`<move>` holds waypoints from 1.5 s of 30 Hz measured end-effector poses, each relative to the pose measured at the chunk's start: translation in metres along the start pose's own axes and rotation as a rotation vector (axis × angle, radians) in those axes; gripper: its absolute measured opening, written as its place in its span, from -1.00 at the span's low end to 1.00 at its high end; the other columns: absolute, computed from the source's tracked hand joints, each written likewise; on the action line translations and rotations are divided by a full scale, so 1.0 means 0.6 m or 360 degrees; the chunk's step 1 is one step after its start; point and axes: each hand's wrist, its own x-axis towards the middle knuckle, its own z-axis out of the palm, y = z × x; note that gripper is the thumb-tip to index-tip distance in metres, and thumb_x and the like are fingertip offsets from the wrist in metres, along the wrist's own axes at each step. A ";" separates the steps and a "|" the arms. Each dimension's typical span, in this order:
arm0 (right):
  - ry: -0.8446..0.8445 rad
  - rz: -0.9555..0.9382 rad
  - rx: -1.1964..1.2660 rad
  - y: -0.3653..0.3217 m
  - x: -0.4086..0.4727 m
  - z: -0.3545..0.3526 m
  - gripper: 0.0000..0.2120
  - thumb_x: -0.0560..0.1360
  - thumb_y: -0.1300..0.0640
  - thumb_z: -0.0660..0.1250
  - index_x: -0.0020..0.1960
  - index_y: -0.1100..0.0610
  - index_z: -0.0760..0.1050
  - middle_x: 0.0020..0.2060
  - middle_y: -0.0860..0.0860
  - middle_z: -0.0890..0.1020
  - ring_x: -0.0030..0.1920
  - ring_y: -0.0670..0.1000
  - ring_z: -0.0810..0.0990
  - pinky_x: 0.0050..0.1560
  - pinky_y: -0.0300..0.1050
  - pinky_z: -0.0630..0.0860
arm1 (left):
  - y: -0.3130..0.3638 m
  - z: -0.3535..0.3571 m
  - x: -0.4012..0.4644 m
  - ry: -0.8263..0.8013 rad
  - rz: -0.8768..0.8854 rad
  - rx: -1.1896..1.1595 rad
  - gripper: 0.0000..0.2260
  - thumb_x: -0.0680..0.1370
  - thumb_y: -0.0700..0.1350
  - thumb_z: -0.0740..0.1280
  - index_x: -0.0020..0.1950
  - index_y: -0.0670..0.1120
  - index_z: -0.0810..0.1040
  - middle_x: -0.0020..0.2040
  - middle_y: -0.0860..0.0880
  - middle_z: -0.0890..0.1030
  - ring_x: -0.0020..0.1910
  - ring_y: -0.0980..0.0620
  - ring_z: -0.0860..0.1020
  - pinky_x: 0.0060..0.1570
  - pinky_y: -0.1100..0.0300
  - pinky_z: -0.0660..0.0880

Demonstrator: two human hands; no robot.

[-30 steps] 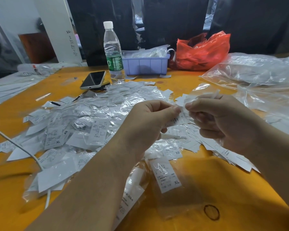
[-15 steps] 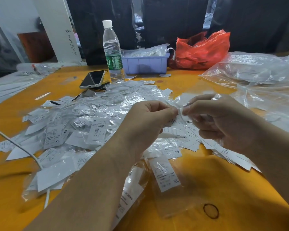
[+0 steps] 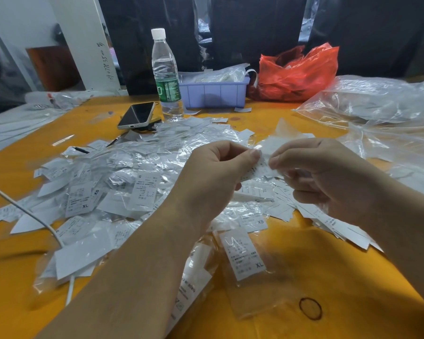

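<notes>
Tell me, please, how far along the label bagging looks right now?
Done, apparently: a large heap of bagged labels covers the left and middle of the table. In hand: the left hand and right hand both pinch one label, seemingly with clear film. Left: a fan of loose labels lies beneath the right hand, so the job looks well along but not finished.

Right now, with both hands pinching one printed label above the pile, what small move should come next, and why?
Probably ease the label into the clear sleeve. The left hand and right hand pinch them together at the fingertips, and many labels in the pile already lie in such sleeves. How far it is in cannot be told.
</notes>
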 end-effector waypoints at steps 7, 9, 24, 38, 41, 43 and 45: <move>-0.0066 -0.0002 0.0023 -0.002 -0.003 0.002 -0.87 0.45 0.32 0.31 -0.23 0.35 0.42 -0.53 0.05 0.17 -0.52 -0.04 0.04 -0.57 -0.31 0.07 | 0.000 0.001 0.001 0.0044 0.0007 -0.0015 -0.92 0.53 -0.12 0.41 -0.11 -0.11 0.62 -0.39 0.14 0.57 -0.45 0.24 0.47 -0.47 0.39 0.37; -0.0072 -0.0009 0.0028 -0.002 -0.003 0.002 -0.83 0.45 0.32 0.31 -0.19 0.44 0.40 -0.52 0.06 0.16 -0.50 -0.01 0.01 -0.56 -0.30 0.06 | 0.000 0.000 0.000 0.0078 0.0010 -0.0030 -0.92 0.54 -0.11 0.40 -0.11 -0.11 0.61 -0.38 0.13 0.57 -0.45 0.22 0.47 -0.47 0.38 0.37; -0.0100 0.0014 0.0068 0.002 -0.008 0.011 -0.85 0.48 0.30 0.33 -0.27 0.28 0.55 -0.57 0.02 0.23 -0.58 -0.07 0.10 -0.60 -0.30 0.12 | 0.005 0.006 0.000 -0.0019 -0.0140 -0.0064 -0.86 0.58 -0.23 0.23 -0.07 -0.08 0.56 -0.40 0.06 0.57 -0.46 0.13 0.46 -0.51 0.29 0.35; 0.0161 -0.0081 0.0213 0.003 -0.002 0.008 -0.75 0.49 0.29 0.32 -0.36 0.18 0.59 -0.29 0.37 0.33 -0.43 0.02 -0.01 -0.58 -0.25 0.03 | 0.006 0.000 0.001 0.0067 -0.0123 -0.0080 -0.88 0.55 -0.24 0.30 -0.18 -0.10 0.54 -0.38 0.03 0.57 -0.46 0.10 0.43 -0.53 0.28 0.32; 0.0173 -0.0046 0.0237 0.008 -0.004 0.013 -0.88 0.48 0.28 0.34 -0.22 0.18 0.56 -0.46 0.14 0.19 -0.53 -0.07 0.06 -0.59 -0.26 0.07 | 0.004 0.007 0.000 0.0020 -0.0102 -0.0085 -0.88 0.55 -0.25 0.31 -0.16 -0.11 0.55 -0.37 0.01 0.59 -0.45 0.08 0.45 -0.51 0.25 0.37; 0.0184 -0.0036 0.0236 0.010 -0.003 0.014 -0.98 0.48 0.27 0.34 -0.12 0.23 0.53 -0.52 0.01 0.21 -0.54 -0.08 0.08 -0.60 -0.27 0.10 | 0.002 0.010 -0.001 -0.0008 -0.0094 -0.0104 -0.89 0.56 -0.25 0.32 -0.15 -0.11 0.55 -0.34 -0.01 0.61 -0.44 0.08 0.46 -0.49 0.23 0.40; 0.0196 -0.0034 0.0245 0.012 -0.002 0.015 -0.95 0.48 0.27 0.34 -0.08 0.24 0.50 -0.54 -0.03 0.22 -0.56 -0.09 0.10 -0.60 -0.28 0.11 | 0.000 0.011 -0.001 -0.0033 -0.0092 -0.0158 -0.91 0.56 -0.25 0.33 -0.14 -0.13 0.55 -0.32 -0.03 0.62 -0.43 0.09 0.47 -0.48 0.23 0.42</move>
